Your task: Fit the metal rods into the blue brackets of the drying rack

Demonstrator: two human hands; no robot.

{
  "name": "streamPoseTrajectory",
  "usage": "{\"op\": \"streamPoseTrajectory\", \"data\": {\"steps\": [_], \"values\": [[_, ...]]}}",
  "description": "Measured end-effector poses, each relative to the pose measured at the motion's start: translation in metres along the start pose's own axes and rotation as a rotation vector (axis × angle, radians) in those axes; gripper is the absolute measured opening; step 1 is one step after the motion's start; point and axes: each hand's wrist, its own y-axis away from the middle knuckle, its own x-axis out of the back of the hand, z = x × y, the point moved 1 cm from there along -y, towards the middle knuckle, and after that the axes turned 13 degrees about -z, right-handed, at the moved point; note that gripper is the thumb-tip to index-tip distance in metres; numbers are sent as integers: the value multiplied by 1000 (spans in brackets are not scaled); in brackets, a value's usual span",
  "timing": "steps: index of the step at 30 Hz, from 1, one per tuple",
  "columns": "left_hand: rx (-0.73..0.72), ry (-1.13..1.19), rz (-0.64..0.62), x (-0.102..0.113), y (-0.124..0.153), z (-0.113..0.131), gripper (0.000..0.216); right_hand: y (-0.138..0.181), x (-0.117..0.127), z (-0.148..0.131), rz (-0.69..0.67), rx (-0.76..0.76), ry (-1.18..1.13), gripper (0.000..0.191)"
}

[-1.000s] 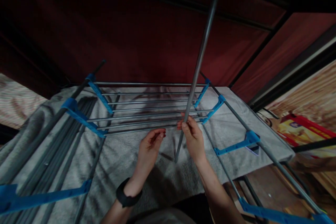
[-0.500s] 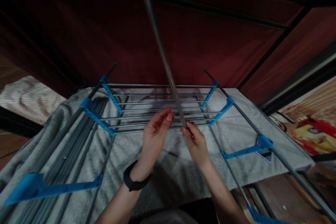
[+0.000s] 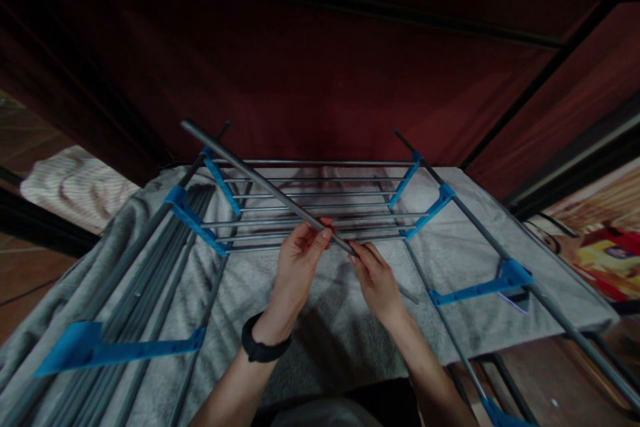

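A long grey metal rod point(image 3: 260, 181) slants from upper left down to lower right, above a drying-rack frame. My left hand point(image 3: 299, 265), with a black band on its wrist, pinches the rod near its middle. My right hand point(image 3: 376, 279) grips the same rod just to the right, fingers closed round it. The rod's lower end pokes out past my right hand. Beneath the hands lies the rack section point(image 3: 320, 203) of parallel grey rods held between blue plastic brackets point(image 3: 194, 221).
The rack lies on a grey towel-like cloth point(image 3: 310, 327). Loose grey rods point(image 3: 125, 307) lie bundled at left beside a blue bracket point(image 3: 120, 350). A side rail with blue brackets point(image 3: 480, 287) runs down the right. Dark red fabric walls rise behind. A colourful box point(image 3: 605, 260) sits far right.
The rod has swung from nearly upright, leaning right, over to a low slant pointing left. My left hand has come up and taken hold of it beside my right hand.
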Motion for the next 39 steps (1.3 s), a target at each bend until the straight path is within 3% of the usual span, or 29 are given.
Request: {"op": "streamPoseTrajectory", "data": {"steps": [15, 27, 39], "values": [[58, 46, 104, 18, 9, -23, 39, 19, 16, 32, -7, -83, 80, 31], [231, 233, 280, 57, 14, -41, 44, 40, 19, 71, -10, -154, 172, 29], [462, 330, 440, 48, 21, -56, 23, 43, 4, 67, -50, -177, 318, 26]]}}
